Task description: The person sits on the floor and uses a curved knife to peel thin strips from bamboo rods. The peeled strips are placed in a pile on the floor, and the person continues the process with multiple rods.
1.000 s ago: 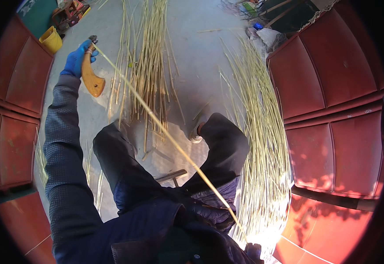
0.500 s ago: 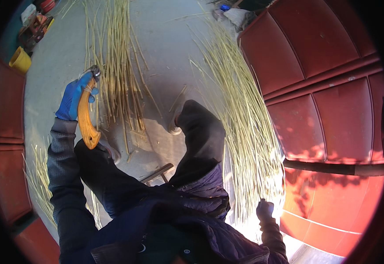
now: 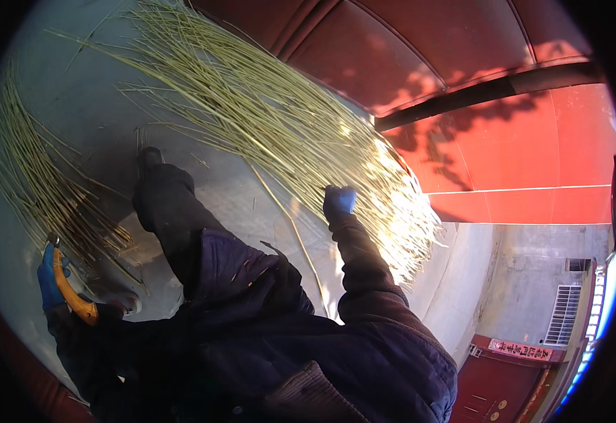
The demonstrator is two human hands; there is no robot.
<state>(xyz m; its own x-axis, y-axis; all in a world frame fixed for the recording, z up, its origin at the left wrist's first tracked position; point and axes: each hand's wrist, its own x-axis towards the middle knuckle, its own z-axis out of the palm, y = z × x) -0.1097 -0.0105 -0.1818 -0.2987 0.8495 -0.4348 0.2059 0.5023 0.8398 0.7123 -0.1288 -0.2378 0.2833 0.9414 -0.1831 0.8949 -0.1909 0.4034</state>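
Stalks (image 3: 251, 106) lie crossed in quantity on the floor (image 3: 216, 190), so neighbours could snag and scatter if the right grip (image 3: 340, 201), over their near edge (too small to tell whether clamped on any), tugged hard. The left grip (image 3: 50, 282) is clamped around a wooden-handled tool (image 3: 76, 302) beside 1 smaller pile (image 3: 57, 183); a careless swing could strike the person's leg (image 3: 170, 204).

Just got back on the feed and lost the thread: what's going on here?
A person's blue-gloved left hand grips a curved wooden-handled tool with a metal head, by the smaller spread of thin yellow-green stalks on the grey concrete-like floor. The blue-gloved right hand is at the edge of the larger spread of pale yellow-green stalks; whether it grips any is unclear.
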